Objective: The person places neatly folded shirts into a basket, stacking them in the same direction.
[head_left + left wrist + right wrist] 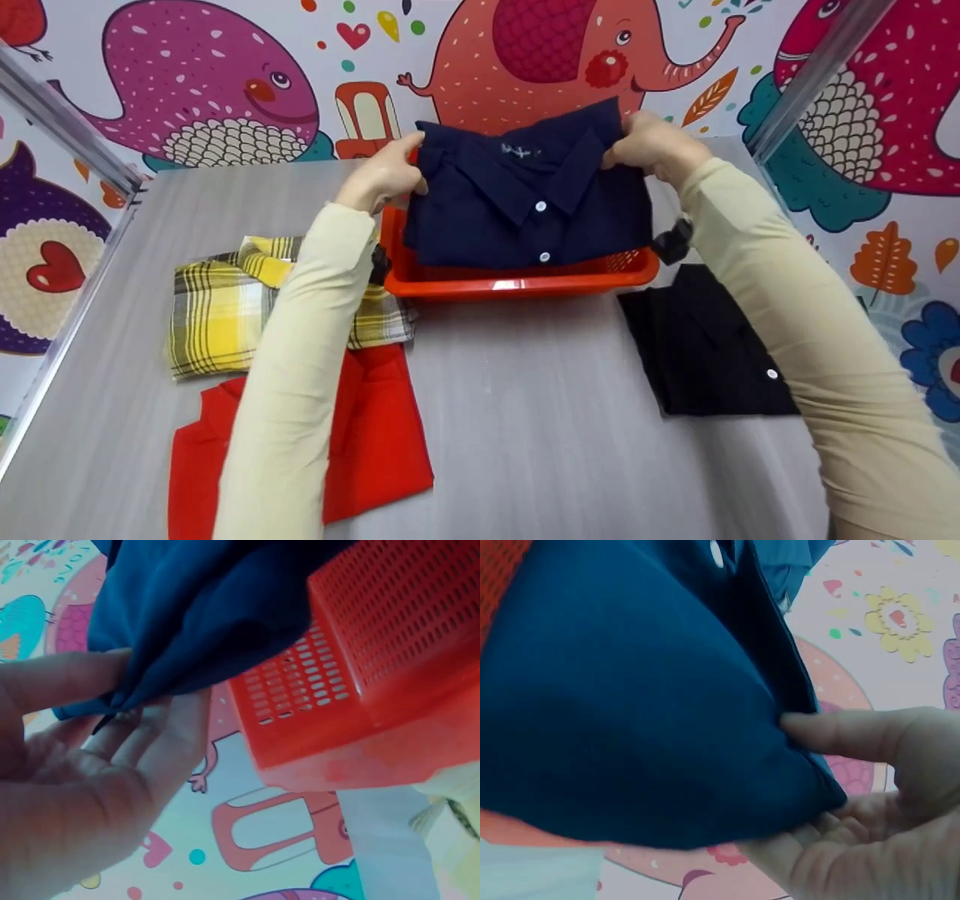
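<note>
A folded navy shirt (480,202) with a collar and white buttons hangs over the red plastic basket (517,286), its lower edge within the basket's rim in the head view. My left hand (386,176) grips the shirt's left upper corner, thumb on one side and fingers beneath the cloth in the left wrist view. At the opposite upper corner my right hand (652,146) pinches the fabric between thumb and fingers. In the right wrist view the navy cloth (652,705) droops from that grip. The basket's perforated wall (405,615) shows beside the shirt in the left wrist view.
On the table's left lie a folded yellow plaid shirt (214,322) and a folded red shirt (382,442), both partly behind my left sleeve. A folded black shirt (705,352) lies at the right, under my right forearm in this view. A cartoon-printed wall (465,60) stands behind the basket.
</note>
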Tool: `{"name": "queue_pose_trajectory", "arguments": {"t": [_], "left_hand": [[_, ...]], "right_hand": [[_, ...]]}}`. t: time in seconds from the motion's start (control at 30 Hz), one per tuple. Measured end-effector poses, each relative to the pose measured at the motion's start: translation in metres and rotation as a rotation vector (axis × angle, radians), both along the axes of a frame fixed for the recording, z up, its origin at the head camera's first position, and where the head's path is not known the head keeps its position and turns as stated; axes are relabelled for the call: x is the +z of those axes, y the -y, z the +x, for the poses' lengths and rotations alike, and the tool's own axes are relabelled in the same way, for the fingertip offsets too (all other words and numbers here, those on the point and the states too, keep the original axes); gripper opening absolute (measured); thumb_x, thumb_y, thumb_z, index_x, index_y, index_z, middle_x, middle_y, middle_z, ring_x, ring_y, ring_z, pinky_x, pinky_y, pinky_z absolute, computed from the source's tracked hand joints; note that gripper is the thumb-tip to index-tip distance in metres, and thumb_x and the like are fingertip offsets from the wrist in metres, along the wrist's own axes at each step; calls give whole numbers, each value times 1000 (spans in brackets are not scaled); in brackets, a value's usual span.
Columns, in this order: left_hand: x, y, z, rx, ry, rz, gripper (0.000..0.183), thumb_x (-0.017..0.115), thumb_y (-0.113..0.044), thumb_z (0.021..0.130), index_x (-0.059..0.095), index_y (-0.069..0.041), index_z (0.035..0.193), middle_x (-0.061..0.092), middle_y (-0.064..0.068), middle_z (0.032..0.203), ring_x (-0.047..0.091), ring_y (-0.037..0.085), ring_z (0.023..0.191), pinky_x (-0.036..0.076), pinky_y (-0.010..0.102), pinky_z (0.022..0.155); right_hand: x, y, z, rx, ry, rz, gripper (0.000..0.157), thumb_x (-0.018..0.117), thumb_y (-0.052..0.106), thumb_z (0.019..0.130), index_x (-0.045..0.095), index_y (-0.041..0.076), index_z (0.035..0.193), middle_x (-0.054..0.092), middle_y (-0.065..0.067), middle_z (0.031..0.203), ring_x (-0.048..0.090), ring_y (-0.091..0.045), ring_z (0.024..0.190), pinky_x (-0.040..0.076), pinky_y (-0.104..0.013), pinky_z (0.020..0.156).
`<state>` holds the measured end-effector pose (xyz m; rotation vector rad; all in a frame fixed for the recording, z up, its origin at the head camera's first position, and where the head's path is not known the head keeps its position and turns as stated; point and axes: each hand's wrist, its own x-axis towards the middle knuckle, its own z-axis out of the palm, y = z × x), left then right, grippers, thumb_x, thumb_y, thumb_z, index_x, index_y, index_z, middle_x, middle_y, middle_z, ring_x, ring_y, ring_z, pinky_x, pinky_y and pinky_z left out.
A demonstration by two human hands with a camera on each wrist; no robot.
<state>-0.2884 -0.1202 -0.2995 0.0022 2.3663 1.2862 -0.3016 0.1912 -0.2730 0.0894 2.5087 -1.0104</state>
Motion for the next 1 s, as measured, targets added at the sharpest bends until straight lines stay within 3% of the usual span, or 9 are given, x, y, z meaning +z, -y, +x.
{"name": "queue_pose_trajectory", "arguments": {"t": [0.13,0.23,0.33,0.4,0.57,0.7,0.77,0.87,1.0], "left_hand": [[-7,-1,-8,-24,19,-79,83,44,13,88,10,-19,157,9,5,160,35,26,126,48,43,92],[-15,-1,-13,-52,21,-144,82,45,11,88,11,-17,157,11,7,160,39,26,120,49,40,83],[-23,-1,-16,-90,22,-214,82,48,9,88,11,-16,156,14,8,159,39,27,116,44,35,75],[-28,-2,-18,-118,16,-257,82,50,8,87,11,-13,156,15,9,159,37,27,122,40,34,77],[-39,-7,-20,-161,32,-313,83,52,9,86,9,-10,156,14,11,159,25,24,139,38,35,92],[-44,-10,-20,-174,36,-353,84,53,9,86,9,-7,155,17,12,158,27,24,137,38,36,95],[-45,-11,-20,-184,32,-382,83,55,9,85,12,-6,155,22,13,157,37,25,128,39,34,90],[-47,-11,-19,-188,34,-411,81,58,6,86,17,-7,154,32,16,152,54,20,96,44,28,76],[-45,-10,-19,-167,55,-402,72,60,3,88,27,-7,151,40,16,145,53,12,61,46,23,59]], "right_hand": [[-8,7,-6,72,4,75,55,59,7,91,36,-13,137,40,-22,135,46,-31,115,47,-38,94],[-17,10,-8,91,-1,95,43,60,5,90,43,-12,126,45,-18,117,51,-23,89,51,-26,73],[-26,12,-11,104,-10,111,30,60,3,90,46,-9,113,42,-13,102,43,-16,65,41,-21,54],[-33,12,-12,115,-21,134,27,61,3,89,47,-8,110,42,-14,100,41,-17,65,41,-21,53],[-44,13,-12,124,-16,149,28,59,3,91,45,-9,112,43,-16,106,45,-26,85,46,-29,69],[-50,13,-11,146,-34,162,20,59,3,90,46,-7,103,43,-14,95,45,-23,71,44,-28,62],[-52,12,-11,164,-46,189,17,59,4,90,47,-4,98,42,-12,88,42,-20,63,42,-27,57],[-54,12,-11,176,-62,214,15,61,5,89,48,-1,87,44,-8,76,43,-18,58,40,-27,54],[-54,9,-10,159,-103,229,19,61,5,86,46,3,76,43,-5,70,44,-22,63,39,-30,59]]}}
